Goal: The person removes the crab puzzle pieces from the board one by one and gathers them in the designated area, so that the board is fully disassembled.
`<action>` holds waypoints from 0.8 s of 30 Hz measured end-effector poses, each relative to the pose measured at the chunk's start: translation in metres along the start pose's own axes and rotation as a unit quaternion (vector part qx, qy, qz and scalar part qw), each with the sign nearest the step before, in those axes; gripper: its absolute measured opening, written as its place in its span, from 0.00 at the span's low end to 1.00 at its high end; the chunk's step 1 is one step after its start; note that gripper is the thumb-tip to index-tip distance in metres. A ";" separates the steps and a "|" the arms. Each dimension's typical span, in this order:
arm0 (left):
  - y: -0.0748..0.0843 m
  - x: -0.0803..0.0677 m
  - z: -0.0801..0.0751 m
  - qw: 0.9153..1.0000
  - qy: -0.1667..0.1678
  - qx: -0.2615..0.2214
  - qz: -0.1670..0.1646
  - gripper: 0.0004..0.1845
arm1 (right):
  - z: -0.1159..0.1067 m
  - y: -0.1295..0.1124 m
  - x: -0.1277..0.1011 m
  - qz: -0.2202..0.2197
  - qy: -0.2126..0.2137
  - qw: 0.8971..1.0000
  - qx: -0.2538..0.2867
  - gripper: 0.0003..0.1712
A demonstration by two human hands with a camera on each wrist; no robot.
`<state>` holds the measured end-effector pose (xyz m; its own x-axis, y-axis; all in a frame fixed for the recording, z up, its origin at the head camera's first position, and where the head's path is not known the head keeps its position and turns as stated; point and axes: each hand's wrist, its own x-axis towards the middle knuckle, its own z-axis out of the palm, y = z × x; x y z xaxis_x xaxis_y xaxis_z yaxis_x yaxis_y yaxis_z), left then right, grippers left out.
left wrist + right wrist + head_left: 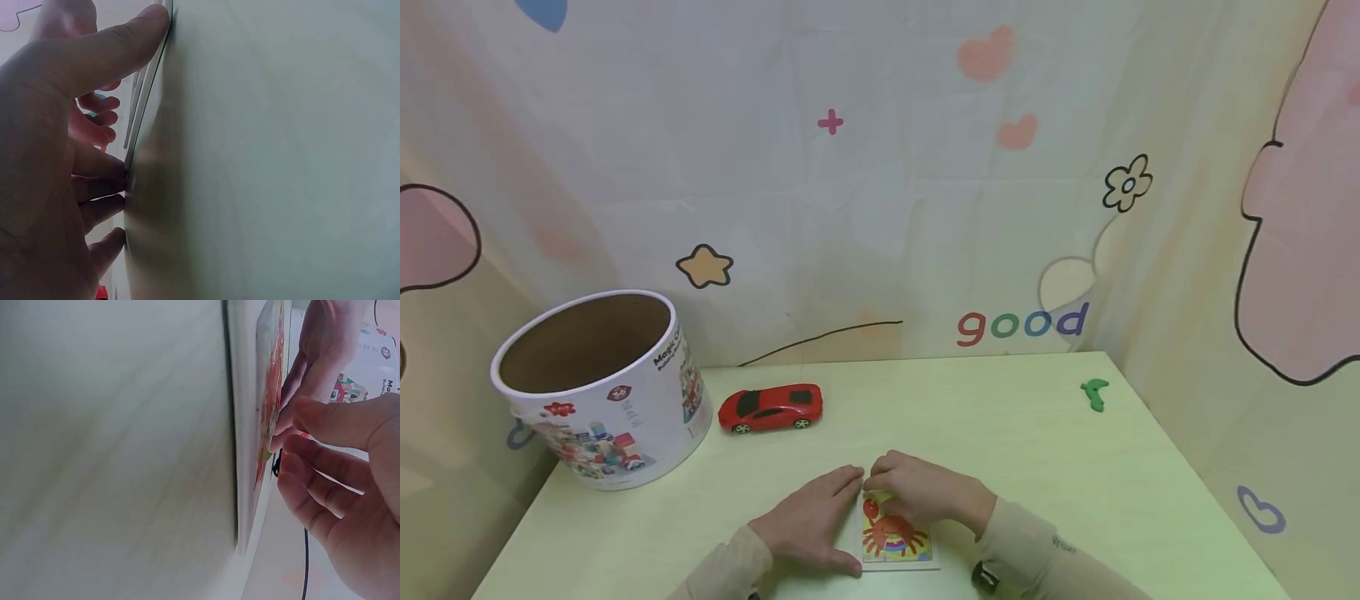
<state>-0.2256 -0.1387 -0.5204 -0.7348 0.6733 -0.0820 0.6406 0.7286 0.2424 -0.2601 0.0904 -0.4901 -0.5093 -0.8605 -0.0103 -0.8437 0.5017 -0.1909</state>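
My pale green surface (1015,433) sits in a corner of curtains printed with hearts, a star and the word "good" (1022,323). The crab puzzle (895,533) lies at its near edge, my left hand (808,521) flat beside it with straight fingers, my right hand (925,492) pinching its far edge. Left of the puzzle stand a red car (771,407) and a tub (598,387) marked "Magic"; to its right lies open room up to a green piece (1096,393).

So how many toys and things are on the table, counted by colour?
Red: 1, the toy car
Green: 1, the small curved piece
White: 1, the round tub
Many-coloured: 1, the crab puzzle under both hands
Total: 4
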 end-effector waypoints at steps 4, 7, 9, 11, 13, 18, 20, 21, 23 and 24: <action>0.001 0.000 -0.001 1.000 -0.002 0.001 0.000 0.63 | -0.001 0.000 0.002 0.001 -0.006 1.000 0.005 0.20; 0.001 0.000 0.000 1.000 0.002 0.003 0.001 0.63 | -0.001 0.001 0.003 0.000 -0.008 1.000 0.008 0.21; 0.001 -0.001 0.000 1.000 0.004 0.001 -0.001 0.62 | -0.001 0.001 0.005 -0.001 -0.011 1.000 0.007 0.22; 0.001 -0.001 0.001 1.000 0.006 0.000 0.000 0.62 | 0.000 0.002 0.006 0.000 -0.013 1.000 0.009 0.22; 0.001 -0.001 0.001 1.000 0.005 -0.001 -0.001 0.62 | 0.000 0.001 0.007 0.001 -0.015 1.000 0.010 0.21; 0.001 -0.001 0.002 1.000 0.006 0.004 0.002 0.61 | -0.001 -0.001 0.009 0.006 -0.021 1.000 0.014 0.20; 0.001 -0.001 0.001 1.000 0.009 0.003 0.004 0.61 | -0.001 -0.001 0.010 0.006 -0.022 1.000 0.014 0.20; 0.001 -0.002 0.001 1.000 0.010 0.003 0.005 0.61 | -0.002 -0.001 0.011 0.005 -0.022 1.000 0.014 0.20; 0.001 -0.002 0.001 1.000 0.011 -0.001 0.005 0.61 | -0.002 -0.001 0.012 0.004 -0.022 1.000 0.015 0.20; 0.001 -0.002 0.000 1.000 0.010 -0.003 0.004 0.61 | -0.002 -0.001 0.012 0.004 -0.023 1.000 0.016 0.19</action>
<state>-0.2234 -0.1391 -0.5198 -0.7336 0.6770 -0.0595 0.6458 0.7217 0.2491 -0.2657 0.0798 -0.4881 -0.5075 -0.8598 -0.0574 -0.8333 0.5066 -0.2213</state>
